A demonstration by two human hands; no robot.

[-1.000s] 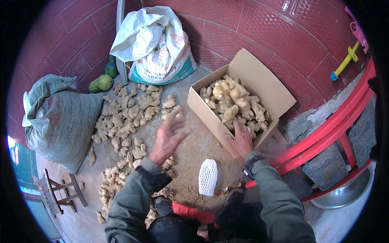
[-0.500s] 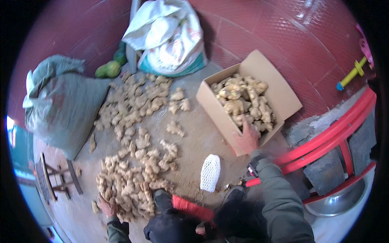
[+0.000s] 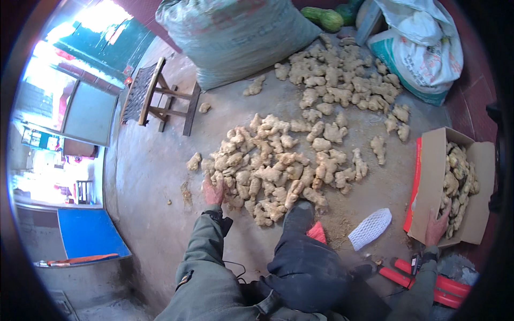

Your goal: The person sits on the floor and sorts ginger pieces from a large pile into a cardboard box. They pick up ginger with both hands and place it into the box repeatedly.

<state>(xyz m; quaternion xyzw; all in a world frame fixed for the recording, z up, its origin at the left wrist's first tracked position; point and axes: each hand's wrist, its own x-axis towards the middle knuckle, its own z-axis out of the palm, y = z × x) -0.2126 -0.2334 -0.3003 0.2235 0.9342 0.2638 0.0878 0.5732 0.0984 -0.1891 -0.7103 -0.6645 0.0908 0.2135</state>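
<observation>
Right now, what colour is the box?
The box is brown, with red along its left edge; the head view shows it best.

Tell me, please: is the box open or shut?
Open: the box's flap stands back from the opening, and the ginger inside shows uncovered.

Left hand [image 3: 213, 190]: at left edge of near ginger pile [image 3: 262, 174], which spreads right and ahead of it. Stool [image 3: 142, 93] ahead-left, left sack [image 3: 241, 40] well ahead. Far ginger pile [image 3: 342, 77] ahead-right, beyond the near one. Squash [image 3: 324, 20] farther out, between the sacks.

Right hand [image 3: 436, 227]: at near end of box [image 3: 428, 176]; boxed ginger [image 3: 456, 179] ahead of it. Foam net [image 3: 370, 229] to its left, bars [image 3: 454, 287] behind, right sack [image 3: 420, 53] well ahead, past the box.
</observation>
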